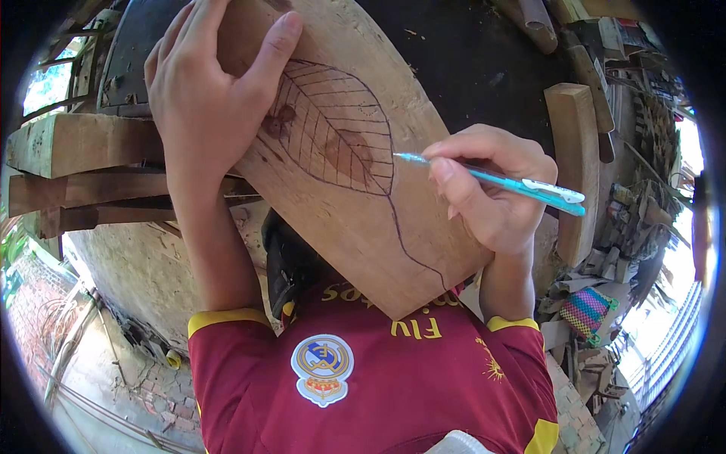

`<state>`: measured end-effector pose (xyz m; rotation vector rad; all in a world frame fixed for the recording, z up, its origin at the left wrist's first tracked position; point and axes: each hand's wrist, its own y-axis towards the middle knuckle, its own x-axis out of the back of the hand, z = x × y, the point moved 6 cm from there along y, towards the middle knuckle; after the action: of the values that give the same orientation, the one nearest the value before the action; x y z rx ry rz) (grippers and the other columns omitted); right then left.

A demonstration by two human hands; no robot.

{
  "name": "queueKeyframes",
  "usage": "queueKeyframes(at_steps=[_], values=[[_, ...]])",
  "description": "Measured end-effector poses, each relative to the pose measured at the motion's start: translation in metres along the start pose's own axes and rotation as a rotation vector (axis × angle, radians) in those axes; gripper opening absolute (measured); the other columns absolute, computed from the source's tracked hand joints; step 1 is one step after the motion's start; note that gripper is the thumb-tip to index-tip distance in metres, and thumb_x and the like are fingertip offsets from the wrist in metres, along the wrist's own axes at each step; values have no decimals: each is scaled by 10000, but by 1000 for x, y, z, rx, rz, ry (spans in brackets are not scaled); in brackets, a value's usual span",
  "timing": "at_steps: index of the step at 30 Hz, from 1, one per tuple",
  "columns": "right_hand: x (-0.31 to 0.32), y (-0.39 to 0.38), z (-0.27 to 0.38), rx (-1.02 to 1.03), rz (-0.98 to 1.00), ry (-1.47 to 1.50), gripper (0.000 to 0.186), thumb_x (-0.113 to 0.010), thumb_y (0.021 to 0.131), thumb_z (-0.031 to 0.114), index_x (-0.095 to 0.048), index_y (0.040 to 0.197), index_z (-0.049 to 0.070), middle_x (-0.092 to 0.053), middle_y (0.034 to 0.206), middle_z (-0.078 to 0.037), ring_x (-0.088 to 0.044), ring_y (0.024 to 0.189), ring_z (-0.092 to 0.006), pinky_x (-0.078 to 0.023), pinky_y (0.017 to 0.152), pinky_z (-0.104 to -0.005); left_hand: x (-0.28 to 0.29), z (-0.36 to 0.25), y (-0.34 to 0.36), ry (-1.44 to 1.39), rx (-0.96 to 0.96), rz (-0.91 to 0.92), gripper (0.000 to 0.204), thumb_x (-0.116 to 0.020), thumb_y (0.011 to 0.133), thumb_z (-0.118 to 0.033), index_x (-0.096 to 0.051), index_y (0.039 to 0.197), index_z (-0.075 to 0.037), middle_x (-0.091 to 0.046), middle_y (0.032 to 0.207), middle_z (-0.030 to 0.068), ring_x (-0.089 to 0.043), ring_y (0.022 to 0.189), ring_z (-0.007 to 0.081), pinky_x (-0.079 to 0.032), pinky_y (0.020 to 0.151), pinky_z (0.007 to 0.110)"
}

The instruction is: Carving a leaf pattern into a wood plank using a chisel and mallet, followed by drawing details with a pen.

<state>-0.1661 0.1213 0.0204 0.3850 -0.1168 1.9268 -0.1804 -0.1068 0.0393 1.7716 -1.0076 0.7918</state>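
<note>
A flat wooden board (363, 234) lies aslant across the middle of the view, from 11 o'clock down towards 5, with its lower end against the person's shirt (423, 378) and a dark worktop (473, 68) beyond it towards 1 o'clock. On its face is a leaf drawing (333, 125) in dark line, and judging by what shows, it is well advanced: the outline runs round both sides, a midrib crosses it lengthwise, side veins fill both halves, and a wavy stem (401, 238) leaves towards 5 o'clock and reaches the board's edge. What remains unmarked is the bare wood around the leaf; the drawn lines are not cut into any shape

The left hand (208, 91), at 10 o'clock, lies on the board, its thumb spread from the other fingers and just beside the leaf's upper end; it grips no tool. The right hand (495, 181), at 2 o'clock, has its fingers clamped on a turquoise pen (522, 185), whose tip is just beside the outline at the leaf's 4 o'clock; whether it touches the wood is hard to tell from this angle
</note>
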Motion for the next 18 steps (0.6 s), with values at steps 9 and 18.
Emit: queueKeyframes(at_steps=[9,18], values=[[-1,1,-3,-41,-74,24,61,-744,836,21,-764,887,-5,-719,733,-68,-625,559,-87,-451,504,-207,-2,2,1,11,1,2,594,-728,883,-356,-616,1328,21,-617,1365,223,-531,1330,376,-371,1132,442],[-3,-13,-3,-185,-4,241,124,-682,864,-13,-743,964,-49,-686,709,-63,-599,533,-63,-438,442,-199,-3,5,1,-67,-61,60,605,-740,865,-347,-621,1322,31,-621,1365,220,-527,1334,382,-367,1127,448]])
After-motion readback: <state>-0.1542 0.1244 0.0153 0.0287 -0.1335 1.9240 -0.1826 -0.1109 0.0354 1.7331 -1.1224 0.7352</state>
